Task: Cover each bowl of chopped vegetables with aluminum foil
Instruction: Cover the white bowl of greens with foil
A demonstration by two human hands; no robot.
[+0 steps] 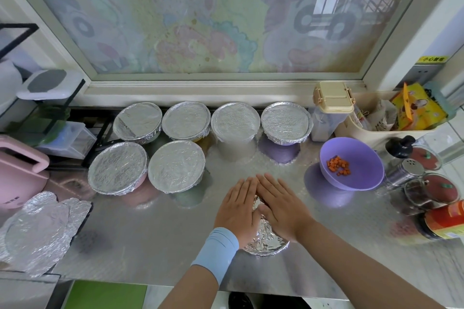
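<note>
The left hand (236, 208) and right hand (281, 206) press flat, fingers straight and holding nothing, on the foil (266, 239) at the front of the table (150, 246), and I think the uncovered purple bowl (366, 158) on the right needs foil next.

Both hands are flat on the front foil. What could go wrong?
1. The left hand and right hand press flat on the crinkled foil; hard pressure could tear or dent it.
2. The purple bowl of carrot pieces is uncovered to the right; a careless sweep could tip it.
</note>
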